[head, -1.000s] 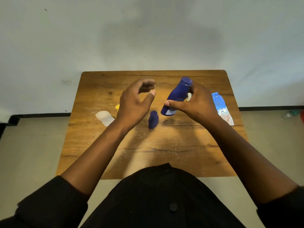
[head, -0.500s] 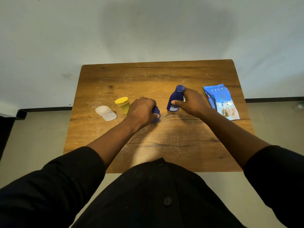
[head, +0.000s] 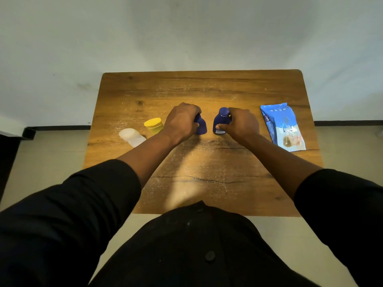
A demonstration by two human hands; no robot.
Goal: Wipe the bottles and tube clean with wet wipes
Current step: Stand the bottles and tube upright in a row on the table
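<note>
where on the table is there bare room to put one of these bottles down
The far strip of the wooden table, beyond both hands, is bare. So is the near stretch between the forearms. The middle row is crowded: translucent container, yellow-capped container, two blue bottles and wet wipes pack.

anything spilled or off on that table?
Yes: fine white powder or grit is scattered over the wooden table, thickest near the front middle. The white container at far left lies tipped on its side.

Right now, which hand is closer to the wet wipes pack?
Right. The right hand grips a blue bottle just left of the wipes pack; the left hand is farther left.
</note>
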